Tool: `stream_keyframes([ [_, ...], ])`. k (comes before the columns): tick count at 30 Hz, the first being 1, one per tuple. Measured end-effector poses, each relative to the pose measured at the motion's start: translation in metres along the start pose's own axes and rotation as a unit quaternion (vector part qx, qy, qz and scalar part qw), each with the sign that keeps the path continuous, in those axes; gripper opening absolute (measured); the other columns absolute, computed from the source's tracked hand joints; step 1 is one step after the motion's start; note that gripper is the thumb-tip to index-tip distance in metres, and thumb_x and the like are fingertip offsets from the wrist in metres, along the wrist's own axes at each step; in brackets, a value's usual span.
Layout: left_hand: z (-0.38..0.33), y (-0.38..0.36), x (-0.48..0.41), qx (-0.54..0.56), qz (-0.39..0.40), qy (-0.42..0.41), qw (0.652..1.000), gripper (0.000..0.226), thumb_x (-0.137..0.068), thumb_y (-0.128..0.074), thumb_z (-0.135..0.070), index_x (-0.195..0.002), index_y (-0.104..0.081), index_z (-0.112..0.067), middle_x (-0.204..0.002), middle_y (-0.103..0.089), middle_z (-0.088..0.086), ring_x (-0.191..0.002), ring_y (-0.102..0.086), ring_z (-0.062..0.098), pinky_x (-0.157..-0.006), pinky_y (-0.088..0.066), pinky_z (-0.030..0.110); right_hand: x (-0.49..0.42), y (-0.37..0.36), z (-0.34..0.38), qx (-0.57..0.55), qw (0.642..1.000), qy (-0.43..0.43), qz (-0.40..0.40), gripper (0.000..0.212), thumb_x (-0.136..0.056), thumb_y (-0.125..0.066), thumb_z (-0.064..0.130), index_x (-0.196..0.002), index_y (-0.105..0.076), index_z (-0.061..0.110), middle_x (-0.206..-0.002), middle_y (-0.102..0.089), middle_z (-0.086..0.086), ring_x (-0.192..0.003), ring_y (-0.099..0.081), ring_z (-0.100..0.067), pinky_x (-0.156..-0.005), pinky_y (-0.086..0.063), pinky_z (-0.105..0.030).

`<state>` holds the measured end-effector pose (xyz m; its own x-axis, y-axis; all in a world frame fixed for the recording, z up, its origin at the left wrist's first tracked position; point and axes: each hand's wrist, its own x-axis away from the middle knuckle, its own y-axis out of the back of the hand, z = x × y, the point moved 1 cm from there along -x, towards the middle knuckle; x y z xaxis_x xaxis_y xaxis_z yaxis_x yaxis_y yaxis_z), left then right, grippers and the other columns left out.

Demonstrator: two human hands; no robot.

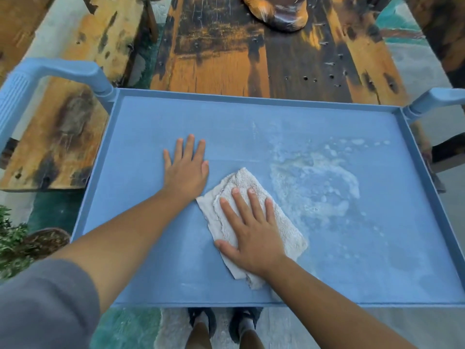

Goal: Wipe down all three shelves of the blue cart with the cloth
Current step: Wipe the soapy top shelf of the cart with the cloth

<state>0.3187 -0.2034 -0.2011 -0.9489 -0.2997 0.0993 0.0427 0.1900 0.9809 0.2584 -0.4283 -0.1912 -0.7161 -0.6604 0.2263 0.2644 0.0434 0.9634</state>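
The right hand [251, 235] lies flat on the cloth [286, 222], fingers straight and spread, pressing it to the shelf [151, 222] rather than gripping it. The left hand [186, 172] is flat too, on bare blue just left of the cloth and a little farther, holding nothing; it seems to be steadying the cart.

The cloth sits folded near the middle of the shelf, somewhat towards the near edge. Its long axis runs roughly near to far, with the far end leaning left, so one long side faces right.

That matters, because the white residue [314, 180] lies to the right of the cloth and slightly farther; its closest edge is just beside the cloth's far right corner, and fainter specks trail off towards the right rim. The left half of the shelf looks even and clean by comparison.

The coming stroke therefore probably goes rightwards and a little away. The right hand is the nearer one and already has the cloth under it, and a broadside push would cover more of the patch than an end-on one.

This looks like the top shelf, only partly wiped. The two lower shelves are hidden beneath it, so their state cannot be told.
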Motion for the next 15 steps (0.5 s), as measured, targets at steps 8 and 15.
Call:
stream_keyframes([
  [8, 0.000, -0.009, 0.037, -0.012, 0.030, -0.007, 0.999, 0.061, -0.101, -0.021, -0.051, -0.158, -0.008, -0.034, -0.168, 0.002, -0.001, -0.153, 0.005, 0.024, -0.119, -0.001, 0.061, -0.001, -0.005, -0.001, 0.009, 1.000, 0.010, -0.017, 0.086, -0.091, -0.024, 0.076, -0.161, -0.004, 0.031, -0.169, 0.004, -0.002, -0.154, 0.008, -0.035, -0.120, 0.004, -0.063],
  [15, -0.001, -0.008, 0.038, -0.020, 0.030, -0.017, 0.999, 0.059, -0.102, -0.014, -0.051, -0.158, -0.003, -0.035, -0.168, 0.006, -0.001, -0.153, 0.008, 0.024, -0.120, 0.000, 0.060, -0.019, -0.002, -0.019, 0.000, 0.997, 0.062, -0.037, 0.082, -0.089, -0.032, 0.077, -0.159, -0.011, 0.039, -0.169, -0.003, 0.004, -0.155, 0.002, -0.033, -0.119, -0.004, -0.064],
])
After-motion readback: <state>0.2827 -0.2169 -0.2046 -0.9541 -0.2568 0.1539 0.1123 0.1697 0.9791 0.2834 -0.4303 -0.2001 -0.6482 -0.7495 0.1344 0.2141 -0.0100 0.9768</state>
